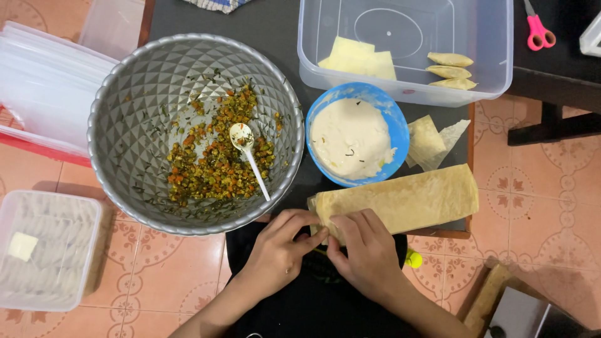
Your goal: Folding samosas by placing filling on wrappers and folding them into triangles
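My left hand (280,245) and my right hand (365,250) meet at the near left end of a long stack of pale pastry sheets (407,199) on the dark low table (275,25). Both hands pinch the end of the stack; their fingertips touch. A large grey patterned bowl (134,106) to the left holds chopped green and orange vegetable filling (216,156) with a white plastic spoon (249,153) lying in it. A blue bowl (394,122) of white paste stands right of it.
A clear plastic tub (482,56) at the back holds cut sheets and three folded pastries (451,70). Loose pastry scraps (432,141) lie beside the blue bowl. Pink scissors (537,30) lie at the far right. A lidded container (44,250) and stacked trays (44,87) sit left.
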